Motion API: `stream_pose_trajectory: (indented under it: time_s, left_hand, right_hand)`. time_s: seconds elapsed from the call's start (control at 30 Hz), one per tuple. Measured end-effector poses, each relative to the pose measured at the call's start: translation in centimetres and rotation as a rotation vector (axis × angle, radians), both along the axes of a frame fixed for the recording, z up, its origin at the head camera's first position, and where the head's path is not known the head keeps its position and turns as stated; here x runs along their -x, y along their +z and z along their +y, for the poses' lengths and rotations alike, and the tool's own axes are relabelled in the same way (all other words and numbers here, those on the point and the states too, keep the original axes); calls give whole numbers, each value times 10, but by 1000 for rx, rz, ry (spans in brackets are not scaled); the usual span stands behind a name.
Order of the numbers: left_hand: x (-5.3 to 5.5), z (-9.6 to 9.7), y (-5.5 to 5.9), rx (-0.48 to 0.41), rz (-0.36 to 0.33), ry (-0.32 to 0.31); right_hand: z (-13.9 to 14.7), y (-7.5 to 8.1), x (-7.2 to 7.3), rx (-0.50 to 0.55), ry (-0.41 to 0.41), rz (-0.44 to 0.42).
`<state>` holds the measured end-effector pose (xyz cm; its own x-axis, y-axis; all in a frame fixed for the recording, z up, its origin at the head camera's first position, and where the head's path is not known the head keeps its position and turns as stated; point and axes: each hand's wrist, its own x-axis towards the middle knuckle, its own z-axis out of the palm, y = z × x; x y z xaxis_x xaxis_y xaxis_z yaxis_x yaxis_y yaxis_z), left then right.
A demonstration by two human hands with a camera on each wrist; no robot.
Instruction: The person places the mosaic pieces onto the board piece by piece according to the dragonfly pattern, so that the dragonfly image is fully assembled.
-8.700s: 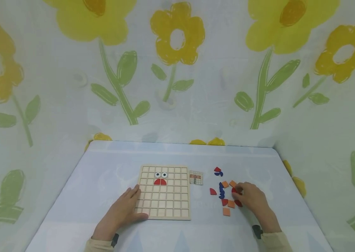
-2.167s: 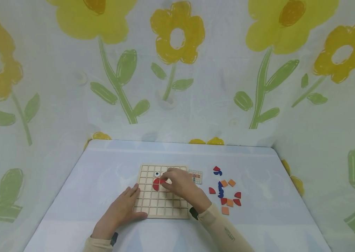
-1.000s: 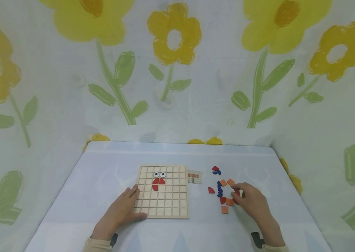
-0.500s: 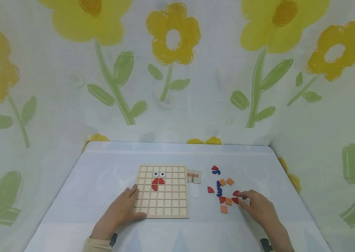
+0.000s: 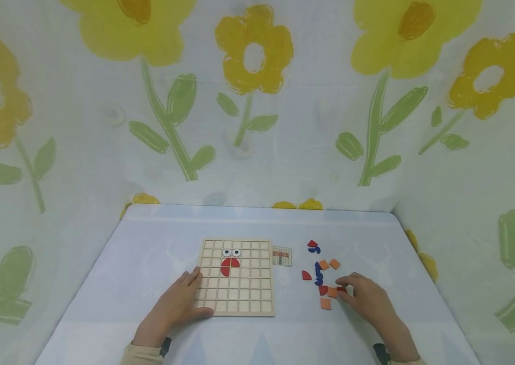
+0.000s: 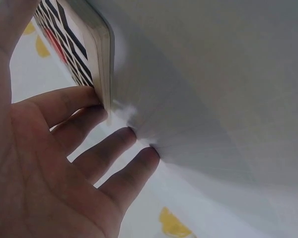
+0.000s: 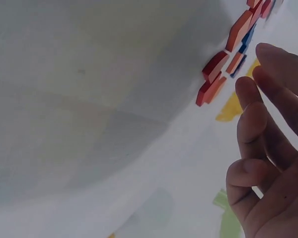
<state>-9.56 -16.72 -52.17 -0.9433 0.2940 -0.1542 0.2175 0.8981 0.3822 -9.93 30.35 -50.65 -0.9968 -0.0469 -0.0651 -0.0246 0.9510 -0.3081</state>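
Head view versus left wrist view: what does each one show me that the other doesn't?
Only the head view shows the right hand, the picture card, the eye tiles, the loose orange squares and the blue pieces.

Only the left wrist view shows the palm side of the left hand and, by its fingers, the side wall of the grid board.

Both show that hand at the board, red on its grid, and yellow print beyond.

Apparent gap between card [image 5: 282, 256] and pieces [image 5: 323, 264]
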Motion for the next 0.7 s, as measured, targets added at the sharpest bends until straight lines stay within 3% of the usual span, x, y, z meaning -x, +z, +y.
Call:
stream_pose_trajectory:
  time_s: [0.37,0.7]
  left_hand:
    - [0,0,-2,-9,9,1]
    - [1,-1,-2,-7,-9,19]
  right_hand:
    - [-18,-2,3,51,73,-3]
    - [-27,-4,11,8,156,-12]
